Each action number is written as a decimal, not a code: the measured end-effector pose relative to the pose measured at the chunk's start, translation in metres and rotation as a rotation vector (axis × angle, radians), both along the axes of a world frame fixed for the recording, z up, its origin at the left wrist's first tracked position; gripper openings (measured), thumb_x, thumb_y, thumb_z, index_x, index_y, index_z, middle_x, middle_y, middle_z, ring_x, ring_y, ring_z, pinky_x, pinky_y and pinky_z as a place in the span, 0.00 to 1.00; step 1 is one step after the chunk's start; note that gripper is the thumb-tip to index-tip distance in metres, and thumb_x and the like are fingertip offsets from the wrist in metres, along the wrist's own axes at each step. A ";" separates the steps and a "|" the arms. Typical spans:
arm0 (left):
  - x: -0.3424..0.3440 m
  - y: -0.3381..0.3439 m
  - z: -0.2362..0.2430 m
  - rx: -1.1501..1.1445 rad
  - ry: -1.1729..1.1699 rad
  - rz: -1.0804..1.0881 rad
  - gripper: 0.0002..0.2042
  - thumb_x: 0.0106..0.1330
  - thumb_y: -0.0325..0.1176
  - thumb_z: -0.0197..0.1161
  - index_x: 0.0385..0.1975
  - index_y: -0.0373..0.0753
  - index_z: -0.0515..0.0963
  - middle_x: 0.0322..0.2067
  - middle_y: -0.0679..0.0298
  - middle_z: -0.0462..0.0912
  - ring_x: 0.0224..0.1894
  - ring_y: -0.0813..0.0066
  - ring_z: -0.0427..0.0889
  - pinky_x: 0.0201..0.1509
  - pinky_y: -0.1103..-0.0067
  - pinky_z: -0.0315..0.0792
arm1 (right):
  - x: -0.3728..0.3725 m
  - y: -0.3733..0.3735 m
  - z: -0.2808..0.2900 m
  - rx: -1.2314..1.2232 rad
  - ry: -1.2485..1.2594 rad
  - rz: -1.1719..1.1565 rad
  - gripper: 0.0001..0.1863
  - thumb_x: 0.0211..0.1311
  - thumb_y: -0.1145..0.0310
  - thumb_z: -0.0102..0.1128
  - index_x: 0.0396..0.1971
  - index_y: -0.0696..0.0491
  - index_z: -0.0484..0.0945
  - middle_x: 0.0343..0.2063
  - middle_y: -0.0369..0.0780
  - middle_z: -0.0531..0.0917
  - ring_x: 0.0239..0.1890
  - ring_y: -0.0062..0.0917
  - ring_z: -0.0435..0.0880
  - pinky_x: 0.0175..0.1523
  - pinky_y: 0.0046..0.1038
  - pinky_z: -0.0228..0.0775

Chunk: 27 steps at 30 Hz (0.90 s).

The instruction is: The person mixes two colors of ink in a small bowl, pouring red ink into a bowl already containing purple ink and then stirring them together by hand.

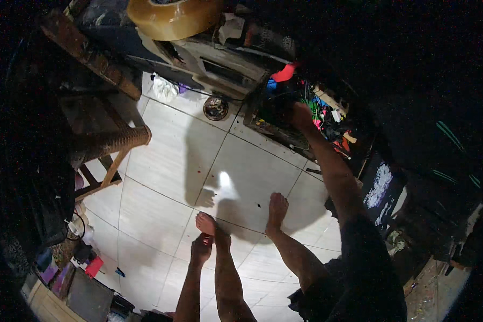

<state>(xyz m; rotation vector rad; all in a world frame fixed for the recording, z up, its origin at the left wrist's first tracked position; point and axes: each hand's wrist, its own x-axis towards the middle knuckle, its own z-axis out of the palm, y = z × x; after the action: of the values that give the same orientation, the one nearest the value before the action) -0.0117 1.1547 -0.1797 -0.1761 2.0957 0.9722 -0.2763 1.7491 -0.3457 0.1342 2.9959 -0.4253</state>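
Observation:
My right arm reaches far forward to an open drawer-like box (273, 131) full of small coloured odds and ends. My right hand (301, 115) is over its near left part, with the fingers lost in dark shadow, so a hold cannot be made out. Around it lie green cords (314, 111), a small white piece (336, 116) and a red flat piece (285, 72). My left hand (201, 248) is low beside my left foot (205, 222), its fingers curled in. Whatever it may hold is too small and shaded to name.
Behind the box stands a worn wooden cabinet (220, 70) with a large roll of clear tape (174, 19) above it. A round tin (216, 108) and a crumpled white bag (165, 88) lie on the tiled floor (161, 134). A wooden stool (112, 142) stands left.

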 end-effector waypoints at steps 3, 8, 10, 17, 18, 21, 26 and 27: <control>-0.016 0.019 0.030 -0.043 0.029 -0.061 0.09 0.72 0.37 0.57 0.37 0.38 0.79 0.30 0.56 0.86 0.31 0.60 0.86 0.36 0.70 0.78 | 0.021 -0.012 0.088 -0.343 0.159 -0.004 0.13 0.60 0.61 0.68 0.37 0.54 0.82 0.34 0.40 0.85 0.39 0.36 0.84 0.45 0.36 0.78; -0.070 0.130 0.028 0.274 -0.109 0.022 0.13 0.70 0.39 0.63 0.43 0.35 0.78 0.35 0.55 0.86 0.41 0.66 0.86 0.45 0.74 0.77 | 0.055 -0.028 0.295 -0.960 -0.118 -0.365 0.15 0.53 0.68 0.77 0.38 0.56 0.81 0.39 0.35 0.85 0.43 0.23 0.83 0.51 0.29 0.74; -0.121 0.207 0.088 0.615 -0.112 0.085 0.14 0.71 0.38 0.62 0.48 0.34 0.77 0.40 0.58 0.86 0.44 0.70 0.84 0.47 0.74 0.77 | 0.088 -0.011 0.337 -0.989 -0.123 -0.495 0.13 0.55 0.72 0.75 0.38 0.56 0.80 0.41 0.36 0.85 0.44 0.21 0.82 0.53 0.27 0.73; -0.215 0.308 0.205 1.236 -0.328 0.544 0.14 0.70 0.35 0.67 0.48 0.32 0.77 0.40 0.63 0.84 0.42 0.79 0.82 0.49 0.81 0.75 | 0.102 -0.063 0.416 -1.420 -0.077 -0.324 0.12 0.59 0.75 0.69 0.41 0.53 0.78 0.43 0.40 0.85 0.46 0.25 0.83 0.53 0.30 0.77; -0.216 0.305 0.209 1.232 -0.295 0.529 0.14 0.70 0.34 0.67 0.48 0.31 0.77 0.39 0.63 0.83 0.42 0.81 0.81 0.49 0.82 0.74 | 0.101 -0.069 0.425 -1.447 -0.068 -0.351 0.12 0.59 0.75 0.69 0.41 0.53 0.77 0.43 0.41 0.85 0.46 0.26 0.84 0.53 0.31 0.77; -0.216 0.296 0.224 1.230 -0.192 0.541 0.12 0.69 0.31 0.68 0.45 0.31 0.77 0.40 0.65 0.82 0.41 0.83 0.80 0.49 0.84 0.74 | 0.102 -0.091 0.441 -1.566 -0.012 -0.371 0.17 0.59 0.69 0.71 0.47 0.54 0.77 0.46 0.42 0.84 0.49 0.29 0.84 0.56 0.33 0.77; -0.206 0.287 0.245 1.280 -0.048 0.775 0.08 0.70 0.28 0.66 0.41 0.32 0.76 0.39 0.65 0.82 0.42 0.82 0.79 0.50 0.83 0.74 | 0.105 -0.142 0.443 -1.773 0.078 -0.394 0.28 0.63 0.65 0.66 0.59 0.62 0.71 0.54 0.43 0.81 0.57 0.31 0.80 0.70 0.34 0.64; -0.206 0.281 0.251 1.272 -0.031 0.789 0.06 0.70 0.26 0.65 0.40 0.33 0.75 0.39 0.64 0.82 0.43 0.82 0.79 0.50 0.83 0.74 | 0.104 -0.154 0.446 -1.742 0.094 -0.436 0.27 0.66 0.63 0.63 0.59 0.63 0.71 0.53 0.44 0.82 0.56 0.32 0.81 0.69 0.37 0.66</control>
<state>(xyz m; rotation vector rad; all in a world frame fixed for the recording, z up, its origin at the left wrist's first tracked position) -0.2176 1.4356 0.0711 -0.3392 0.9865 2.5151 -0.1727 1.5953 0.1007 0.5222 1.5756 -2.6637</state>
